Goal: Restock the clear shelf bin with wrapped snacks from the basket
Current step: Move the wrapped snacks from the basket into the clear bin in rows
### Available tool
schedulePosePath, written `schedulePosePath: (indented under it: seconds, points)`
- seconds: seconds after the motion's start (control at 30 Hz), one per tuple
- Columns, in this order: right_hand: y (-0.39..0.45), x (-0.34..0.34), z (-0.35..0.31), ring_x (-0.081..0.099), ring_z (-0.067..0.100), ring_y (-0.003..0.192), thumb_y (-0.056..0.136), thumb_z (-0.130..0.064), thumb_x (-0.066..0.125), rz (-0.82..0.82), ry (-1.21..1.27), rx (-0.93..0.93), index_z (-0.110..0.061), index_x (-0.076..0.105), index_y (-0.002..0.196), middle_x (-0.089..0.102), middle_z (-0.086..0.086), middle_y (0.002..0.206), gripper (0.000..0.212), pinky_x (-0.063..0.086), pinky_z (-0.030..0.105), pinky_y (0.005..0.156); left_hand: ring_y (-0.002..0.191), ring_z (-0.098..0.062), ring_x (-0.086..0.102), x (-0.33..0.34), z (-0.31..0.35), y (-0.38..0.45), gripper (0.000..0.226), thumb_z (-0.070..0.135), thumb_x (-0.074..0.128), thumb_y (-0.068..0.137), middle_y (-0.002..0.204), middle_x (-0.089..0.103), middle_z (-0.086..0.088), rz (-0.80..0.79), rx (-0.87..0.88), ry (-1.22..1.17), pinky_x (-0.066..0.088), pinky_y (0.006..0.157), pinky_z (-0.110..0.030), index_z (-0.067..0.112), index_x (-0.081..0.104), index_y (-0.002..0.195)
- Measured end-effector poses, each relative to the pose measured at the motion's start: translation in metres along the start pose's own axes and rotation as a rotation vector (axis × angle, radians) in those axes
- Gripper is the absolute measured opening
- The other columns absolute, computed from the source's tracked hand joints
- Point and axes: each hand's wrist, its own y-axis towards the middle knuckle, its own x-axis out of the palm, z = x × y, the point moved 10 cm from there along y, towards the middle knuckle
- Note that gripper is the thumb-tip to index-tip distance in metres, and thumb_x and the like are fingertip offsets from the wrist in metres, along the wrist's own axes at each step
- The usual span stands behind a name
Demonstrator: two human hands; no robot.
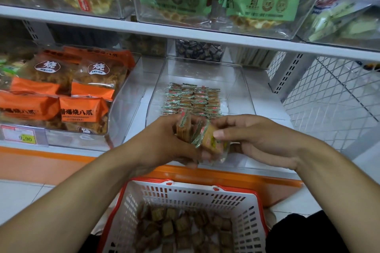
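My left hand (164,141) grips a stack of several small wrapped snacks (186,127) standing on edge. My right hand (253,139) pinches one wrapped snack (211,137) at the stack's right end, thumb on top. Both hands hover just in front of the clear shelf bin (240,80). Rows of the same green-and-red wrapped snacks (193,98) lie in the bin's middle. Below my arms stands the white basket (242,209) with an orange rim, its bottom covered with several loose wrapped snacks (181,228).
A clear bin of orange snack bags (67,92) sits to the left with a price tag (19,134). The upper shelf (185,33) carries bins of green and yellow bags. A white wire mesh panel (333,96) closes the right side. An orange shelf edge (226,176) runs below my hands.
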Motion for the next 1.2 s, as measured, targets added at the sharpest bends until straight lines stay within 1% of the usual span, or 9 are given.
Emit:
schedulePosePath:
  seconds: [0.07, 0.2, 0.3, 0.37, 0.53, 0.63, 0.77, 0.97, 1.2]
  points:
    - [-0.003, 0.003, 0.000, 0.064, 0.025, 0.100, 0.073, -0.004, 0.072, -0.066, -0.058, 0.023, 0.002, 0.060, 0.122, 0.069, 0.018, 0.108, 0.051, 0.052, 0.033, 0.089, 0.076, -0.021, 0.075, 0.004, -0.003, -0.001, 0.046, -0.006, 0.086, 0.071, 0.095, 0.078, -0.013, -0.039, -0.012, 0.044, 0.060, 0.062, -0.028, 0.023, 0.076, 0.105]
    - [-0.006, 0.007, 0.008, 0.067, 0.026, 0.106, 0.079, 0.014, 0.071, -0.171, -0.287, 0.082, -0.010, 0.057, 0.133, 0.066, 0.020, 0.124, 0.061, 0.052, 0.036, 0.096, 0.078, -0.023, 0.076, 0.010, -0.014, -0.003, 0.050, -0.007, 0.086, 0.071, 0.094, 0.079, -0.014, -0.079, -0.055, 0.094, 0.061, 0.064, -0.029, 0.026, 0.077, 0.107]
    - [-0.005, 0.009, 0.011, 0.066, 0.023, 0.117, 0.080, 0.009, 0.076, -0.200, -0.402, 0.085, -0.023, 0.060, 0.130, 0.067, 0.006, 0.129, 0.062, 0.053, 0.034, 0.099, 0.068, -0.019, 0.075, 0.003, -0.016, -0.001, 0.048, -0.013, 0.082, 0.072, 0.085, 0.079, -0.012, 0.024, -0.041, 0.071, 0.060, 0.062, -0.027, 0.027, 0.079, 0.099]
    - [-0.003, 0.006, 0.006, 0.068, 0.025, 0.112, 0.080, 0.009, 0.076, -0.180, -0.420, 0.051, -0.021, 0.062, 0.126, 0.069, 0.005, 0.125, 0.057, 0.057, 0.030, 0.089, 0.070, -0.023, 0.076, -0.008, -0.016, 0.000, 0.043, -0.015, 0.081, 0.071, 0.089, 0.078, -0.015, 0.138, -0.037, 0.018, 0.060, 0.062, -0.028, 0.020, 0.078, 0.097]
    - [0.007, -0.020, -0.030, 0.072, 0.030, 0.095, 0.081, 0.009, 0.072, 0.009, -0.327, -0.110, -0.009, 0.067, 0.116, 0.065, 0.008, 0.106, 0.039, 0.061, 0.033, 0.079, 0.084, -0.029, 0.078, -0.037, -0.016, 0.003, 0.044, -0.008, 0.085, 0.072, 0.098, 0.079, -0.008, 0.362, -0.002, -0.127, 0.063, 0.063, -0.033, 0.013, 0.074, 0.109]
    - [0.019, -0.012, -0.027, 0.069, 0.030, 0.094, 0.081, 0.009, 0.071, 0.003, -0.284, -0.096, 0.002, 0.059, 0.121, 0.059, 0.014, 0.113, 0.042, 0.060, 0.033, 0.077, 0.086, -0.031, 0.078, -0.031, -0.021, 0.007, 0.037, -0.010, 0.080, 0.077, 0.098, 0.079, -0.010, 0.339, 0.002, -0.179, 0.063, 0.066, -0.035, 0.014, 0.075, 0.104]
    - [0.028, -0.010, -0.021, 0.068, 0.031, 0.099, 0.084, 0.009, 0.067, 0.031, -0.212, -0.098, 0.003, 0.055, 0.127, 0.056, 0.025, 0.128, 0.046, 0.059, 0.043, 0.088, 0.080, -0.028, 0.078, -0.038, -0.021, 0.009, 0.032, -0.013, 0.076, 0.078, 0.091, 0.080, -0.012, 0.412, 0.031, -0.209, 0.062, 0.063, -0.033, 0.012, 0.075, 0.096]
    - [0.023, -0.001, -0.014, 0.064, 0.034, 0.108, 0.083, -0.007, 0.069, -0.100, -0.143, -0.043, -0.010, 0.054, 0.136, 0.066, 0.013, 0.128, 0.055, 0.054, 0.046, 0.097, 0.066, -0.024, 0.073, -0.045, -0.002, 0.011, 0.032, -0.013, 0.074, 0.080, 0.083, 0.075, -0.015, 0.378, 0.114, -0.231, 0.058, 0.057, -0.027, 0.009, 0.070, 0.103]
    - [0.017, 0.003, -0.004, 0.063, 0.043, 0.110, 0.083, 0.004, 0.067, -0.166, -0.043, 0.023, -0.009, 0.050, 0.139, 0.067, 0.020, 0.120, 0.060, 0.057, 0.049, 0.093, 0.079, -0.030, 0.075, -0.037, -0.006, 0.012, 0.037, -0.004, 0.079, 0.075, 0.086, 0.075, -0.011, 0.346, 0.156, -0.230, 0.061, 0.067, -0.034, 0.012, 0.072, 0.108]
